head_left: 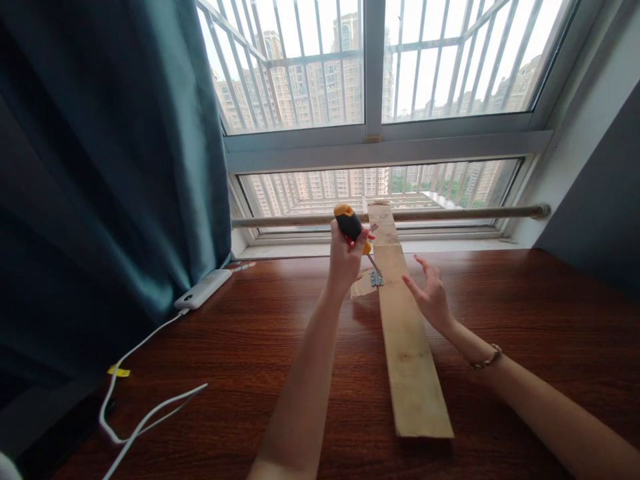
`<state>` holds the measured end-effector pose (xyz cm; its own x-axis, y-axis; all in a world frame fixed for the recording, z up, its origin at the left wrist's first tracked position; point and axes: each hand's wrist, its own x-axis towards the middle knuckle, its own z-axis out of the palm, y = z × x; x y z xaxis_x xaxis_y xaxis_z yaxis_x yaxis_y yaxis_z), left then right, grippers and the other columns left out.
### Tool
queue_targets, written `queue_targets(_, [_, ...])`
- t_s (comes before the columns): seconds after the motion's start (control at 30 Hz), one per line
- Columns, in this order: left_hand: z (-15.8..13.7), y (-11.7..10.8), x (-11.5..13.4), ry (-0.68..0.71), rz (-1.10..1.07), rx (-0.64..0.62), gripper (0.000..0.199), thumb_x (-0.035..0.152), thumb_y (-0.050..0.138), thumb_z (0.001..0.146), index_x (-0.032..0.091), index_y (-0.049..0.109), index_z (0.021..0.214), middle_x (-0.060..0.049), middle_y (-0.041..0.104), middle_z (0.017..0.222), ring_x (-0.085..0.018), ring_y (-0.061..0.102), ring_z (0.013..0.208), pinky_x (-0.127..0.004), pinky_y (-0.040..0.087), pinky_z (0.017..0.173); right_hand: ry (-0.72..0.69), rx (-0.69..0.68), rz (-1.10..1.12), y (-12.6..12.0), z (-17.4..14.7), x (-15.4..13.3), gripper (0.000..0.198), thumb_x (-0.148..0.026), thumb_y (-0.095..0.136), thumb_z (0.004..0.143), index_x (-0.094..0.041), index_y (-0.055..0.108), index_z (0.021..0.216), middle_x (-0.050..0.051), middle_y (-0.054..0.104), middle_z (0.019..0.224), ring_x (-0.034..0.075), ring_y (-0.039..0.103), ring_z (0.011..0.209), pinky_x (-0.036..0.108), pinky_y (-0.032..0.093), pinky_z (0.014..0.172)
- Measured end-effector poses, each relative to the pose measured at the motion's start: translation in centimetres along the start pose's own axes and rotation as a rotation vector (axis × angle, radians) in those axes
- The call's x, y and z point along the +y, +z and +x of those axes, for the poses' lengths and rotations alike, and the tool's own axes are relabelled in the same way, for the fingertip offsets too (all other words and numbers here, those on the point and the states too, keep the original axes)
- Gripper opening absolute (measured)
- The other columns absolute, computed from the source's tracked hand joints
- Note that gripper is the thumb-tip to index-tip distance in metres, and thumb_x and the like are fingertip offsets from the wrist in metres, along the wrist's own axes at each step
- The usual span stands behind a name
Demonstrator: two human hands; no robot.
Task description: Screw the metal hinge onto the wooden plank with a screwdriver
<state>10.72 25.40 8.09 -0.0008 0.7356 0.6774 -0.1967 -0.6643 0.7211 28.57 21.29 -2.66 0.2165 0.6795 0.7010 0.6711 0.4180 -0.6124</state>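
Observation:
My left hand is wrapped round the handle of a black and yellow screwdriver. The shaft slants down to a small metal hinge at the left edge of a long wooden board. Whether the tip sits in a screw is too small to tell. Under the hinge's left side lies a piece of cardboard. Just right of the board, my right hand is open, fingers spread, with nothing in it; its fingertips are close to the board's edge.
The board lies lengthwise on a dark wooden tabletop, its far end by a metal rail below the window. At the left, a white power bank with a white cable lies beside a blue curtain.

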Motion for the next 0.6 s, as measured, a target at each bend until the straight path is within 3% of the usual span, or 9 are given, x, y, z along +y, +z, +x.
queue_targets(0.07, [-0.4,0.5,0.5,0.003,-0.023,-0.055,0.028,0.032,0.063,0.074,0.021,0.040,0.087,0.001,0.057,0.079,-0.014,0.062,0.073,-0.028,0.048,0.069,-0.180,-0.061,0.019,-1.1,1.5,-2.8,0.037,-0.035,0.056,0.081,-0.021,0.052,0.114,0.010,0.056,0.115,0.026,0.047,0.113,0.047,0.037,0.099])
queue_targets(0.13, [-1.1,1.3,1.4,0.015,-0.037,-0.137,0.028,0.030,0.063,0.074,0.021,0.043,0.090,-0.001,0.060,0.084,-0.016,0.062,0.080,-0.030,0.048,0.073,-0.276,-0.107,0.047,-2.2,3.1,-6.0,0.041,-0.034,0.060,0.077,-0.023,0.051,0.116,0.008,0.057,0.116,0.026,0.049,0.112,0.045,0.039,0.098])
queue_targets(0.2, [-2.1,2.3,2.6,0.043,0.021,-0.207,0.030,0.029,0.064,0.074,0.023,0.045,0.096,-0.002,0.062,0.089,-0.017,0.060,0.084,-0.030,0.047,0.074,-0.277,-0.128,0.131,-2.9,4.3,-8.8,0.049,-0.032,0.062,0.076,-0.022,0.045,0.121,0.008,0.056,0.117,0.024,0.055,0.106,0.040,0.046,0.091])
queue_targets(0.27, [-3.0,3.0,3.9,0.099,0.140,-0.245,0.034,0.027,0.064,0.073,0.024,0.048,0.103,-0.003,0.062,0.093,-0.017,0.060,0.085,-0.029,0.047,0.074,-0.215,-0.083,0.208,-3.4,4.8,-10.6,0.049,-0.031,0.062,0.076,-0.022,0.043,0.120,0.006,0.062,0.105,0.021,0.062,0.091,0.034,0.051,0.078])
queue_targets(0.37, [-3.5,3.3,5.5,0.209,0.270,-0.284,0.039,0.023,0.063,0.075,0.024,0.049,0.112,-0.006,0.059,0.108,-0.021,0.056,0.100,-0.031,0.043,0.084,-0.192,-0.032,0.225,-3.6,4.7,-11.3,0.032,-0.029,0.061,0.076,-0.021,0.052,0.106,0.002,0.066,0.083,0.017,0.063,0.072,0.027,0.051,0.063])
queue_targets(0.47, [-2.8,2.5,5.9,0.226,0.335,-0.322,0.037,0.022,0.065,0.073,0.023,0.055,0.108,-0.006,0.059,0.111,-0.022,0.053,0.106,-0.033,0.040,0.090,-0.227,-0.103,0.255,-3.5,4.3,-10.7,0.012,-0.029,0.057,0.079,-0.021,0.061,0.088,0.000,0.066,0.078,0.016,0.063,0.071,0.025,0.050,0.062])
queue_targets(0.6, [-1.8,1.4,5.3,0.166,0.292,-0.442,0.021,0.025,0.064,0.073,0.021,0.064,0.093,-0.005,0.062,0.102,-0.022,0.056,0.099,-0.032,0.042,0.087,-0.213,-0.176,0.286,-3.4,4.4,-10.1,0.015,-0.032,0.055,0.081,-0.020,0.063,0.087,0.001,0.066,0.080,0.016,0.062,0.073,0.027,0.050,0.065])
